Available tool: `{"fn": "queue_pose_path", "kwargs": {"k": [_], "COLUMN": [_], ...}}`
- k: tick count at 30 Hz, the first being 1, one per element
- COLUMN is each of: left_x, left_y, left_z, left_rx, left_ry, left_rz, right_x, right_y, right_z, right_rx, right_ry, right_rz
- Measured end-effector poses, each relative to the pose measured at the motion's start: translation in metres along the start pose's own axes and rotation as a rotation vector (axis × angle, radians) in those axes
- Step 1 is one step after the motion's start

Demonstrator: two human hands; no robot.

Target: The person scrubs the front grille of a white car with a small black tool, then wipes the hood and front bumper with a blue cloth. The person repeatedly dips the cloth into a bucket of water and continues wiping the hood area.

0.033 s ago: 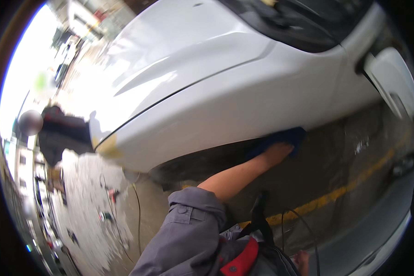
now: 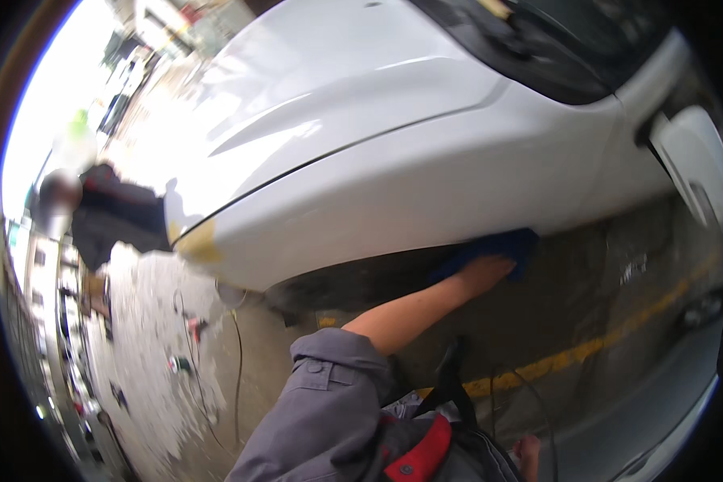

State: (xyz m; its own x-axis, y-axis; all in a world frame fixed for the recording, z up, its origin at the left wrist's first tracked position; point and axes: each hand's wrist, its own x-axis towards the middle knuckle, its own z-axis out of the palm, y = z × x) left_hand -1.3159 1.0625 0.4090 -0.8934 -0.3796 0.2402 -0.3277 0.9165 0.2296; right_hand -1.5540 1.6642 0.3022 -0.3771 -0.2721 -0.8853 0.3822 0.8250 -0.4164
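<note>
My left hand (image 2: pixel 488 273) reaches out to the right and presses a blue cloth (image 2: pixel 520 243) against the lower edge of the white car's fender (image 2: pixel 426 197), just behind the wheel arch. Its fingers lie over the cloth, and part of the cloth is hidden beneath the hand. Below the arch the dark tyre (image 2: pixel 353 285) shows in shadow. Down by the lower edge hangs my right hand (image 2: pixel 528 450), close to a thin dark cable (image 2: pixel 548 418). Its fingers are too small and blurred to make out.
The door mirror (image 2: pixel 687 157) juts out at the right. Yellowish patches (image 2: pixel 197 243) mark the fender's front corner, where another person (image 2: pixel 116 213) bends over. A red tool (image 2: pixel 195 328), a green-and-white tool (image 2: pixel 178 364) and cords lie on the floor. Another vehicle (image 2: pixel 618 434) stands at lower right.
The view has shifted slightly, so the car sits a little further right and lower. My left hand stays on the cloth at the fender's edge.
</note>
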Motion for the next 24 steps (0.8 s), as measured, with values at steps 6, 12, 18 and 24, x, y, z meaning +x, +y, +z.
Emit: {"fn": "queue_pose_path", "kwargs": {"k": [6,12,18,24], "left_x": [-0.178,-0.348,-0.469,-0.553], "left_y": [-0.004,-0.016,-0.022,-0.036], "left_z": [-0.134,-0.177,-0.178,-0.152], "left_rx": [0.242,0.508,0.179,-0.371], "left_ry": [0.488,0.684,0.877,0.903], "left_rz": [-0.269,-0.702,-1.130,-1.657], "right_x": [0.008,-0.057,-0.052,-0.126], "right_y": [-0.201,-0.257,-0.191,-0.215], "right_z": [0.104,0.218,0.263,0.410], "right_rx": [-0.155,-0.443,-0.605,-0.727], "right_ry": [-0.040,-0.265,-0.405,-0.613], "right_rz": [-0.268,-0.472,-0.248,-0.690]}}
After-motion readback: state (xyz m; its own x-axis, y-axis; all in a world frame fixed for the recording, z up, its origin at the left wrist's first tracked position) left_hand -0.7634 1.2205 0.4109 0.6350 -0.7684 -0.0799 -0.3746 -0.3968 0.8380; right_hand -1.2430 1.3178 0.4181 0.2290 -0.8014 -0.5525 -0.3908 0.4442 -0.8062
